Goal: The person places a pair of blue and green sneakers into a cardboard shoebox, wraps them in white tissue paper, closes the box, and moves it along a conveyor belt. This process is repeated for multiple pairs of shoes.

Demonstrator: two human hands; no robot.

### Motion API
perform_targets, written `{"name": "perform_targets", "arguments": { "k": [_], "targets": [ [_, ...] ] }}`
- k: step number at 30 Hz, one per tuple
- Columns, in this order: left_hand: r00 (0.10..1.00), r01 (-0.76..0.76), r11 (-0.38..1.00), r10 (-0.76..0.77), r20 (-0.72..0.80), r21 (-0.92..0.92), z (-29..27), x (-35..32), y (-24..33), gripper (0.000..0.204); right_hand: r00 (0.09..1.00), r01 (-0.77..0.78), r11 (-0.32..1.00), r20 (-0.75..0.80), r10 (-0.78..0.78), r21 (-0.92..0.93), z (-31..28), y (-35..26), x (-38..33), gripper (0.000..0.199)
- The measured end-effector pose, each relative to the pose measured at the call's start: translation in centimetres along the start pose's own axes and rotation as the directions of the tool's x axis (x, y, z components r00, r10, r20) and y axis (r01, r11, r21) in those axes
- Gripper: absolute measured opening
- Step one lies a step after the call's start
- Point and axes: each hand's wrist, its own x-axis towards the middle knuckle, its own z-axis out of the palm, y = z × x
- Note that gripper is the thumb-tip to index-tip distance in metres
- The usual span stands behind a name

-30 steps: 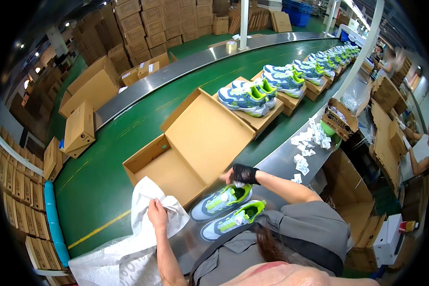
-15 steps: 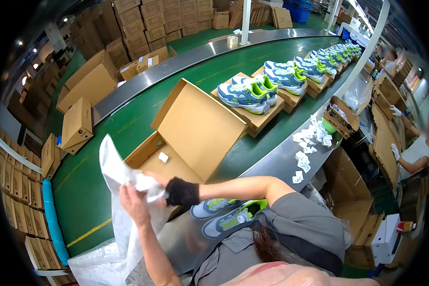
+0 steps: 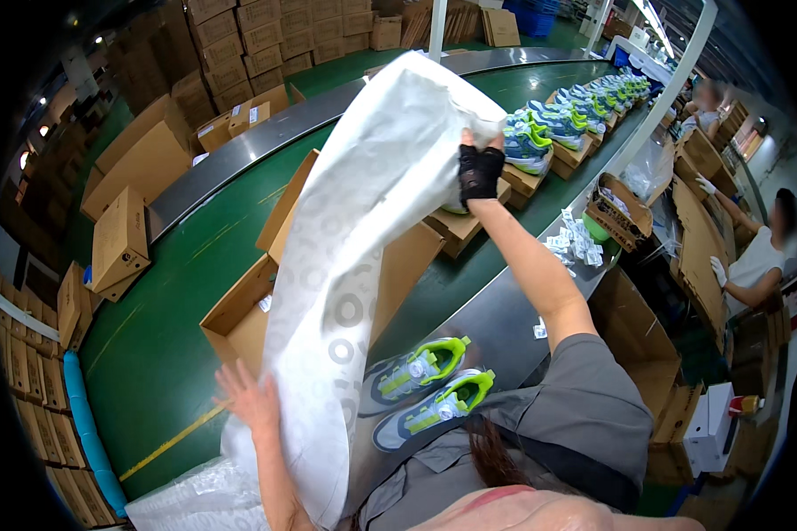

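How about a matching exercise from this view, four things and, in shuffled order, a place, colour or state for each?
Column one
1. white sheet
2. open box
3. nearest shoes
4. segmented roll

Column two
A. turquoise
B. on the green belt
C. held near its upper end by the right grip
D. lined in lime green

Pairs: 1-C, 2-B, 3-D, 4-A
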Motion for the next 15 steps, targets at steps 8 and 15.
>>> {"name": "perform_targets", "arguments": {
  "k": [8, 15],
  "targets": [
    [0.802, 0.595, 0.509, -0.320, 0.505, -0.622, 3.5, -3.2, -12.2, 0.067, 0.987, -0.149, 0.988, -0.061, 0.151, 0.025, -3.8, 5.6, 0.9, 0.065],
    [0.870, 0.475, 0.111, -0.210, 0.447, -0.873, 6.5, -2.9, -17.4, 0.036, 0.972, 0.009, 0.962, 0.229, 0.055, -0.271, -7.1, 7.9, 0.5, 0.088]
  ]
}}
